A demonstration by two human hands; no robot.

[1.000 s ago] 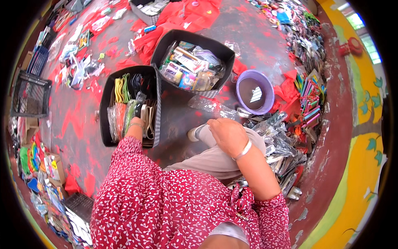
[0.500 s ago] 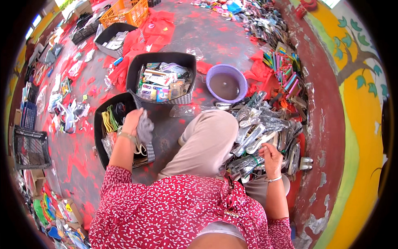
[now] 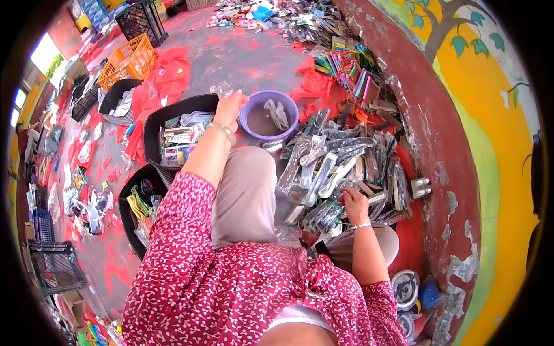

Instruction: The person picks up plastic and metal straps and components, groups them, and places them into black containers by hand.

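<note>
My left hand (image 3: 232,109) is at the left rim of a purple basin (image 3: 294,118), with loosely parted fingers and nothing visible in them. A crumpled grey cloth (image 3: 277,115) is in the basin's opening, apart from that hand, above murky water. My right hand (image 3: 354,206) is low over a heap of long, narrow items in clear plastic (image 3: 326,173), its fingers loosely apart. Whether its fingertips touch a package is unclear. Beneath my left forearm stands a black bin (image 3: 152,138) holding small packaged goods.
Another black bin (image 3: 128,216) with yellow-green cords (image 3: 138,203) stands nearer on the left. An orange crate (image 3: 128,57) is farther back. Red sheeting (image 3: 173,69) lies on the floor. Colourful pens or sticks (image 3: 360,83) lie along the peeling wall (image 3: 430,138) at right.
My left hand has swung from the near-left bin over to the basin and let go of the grey cloth. My right hand has lowered toward the heap. The view has shifted.
</note>
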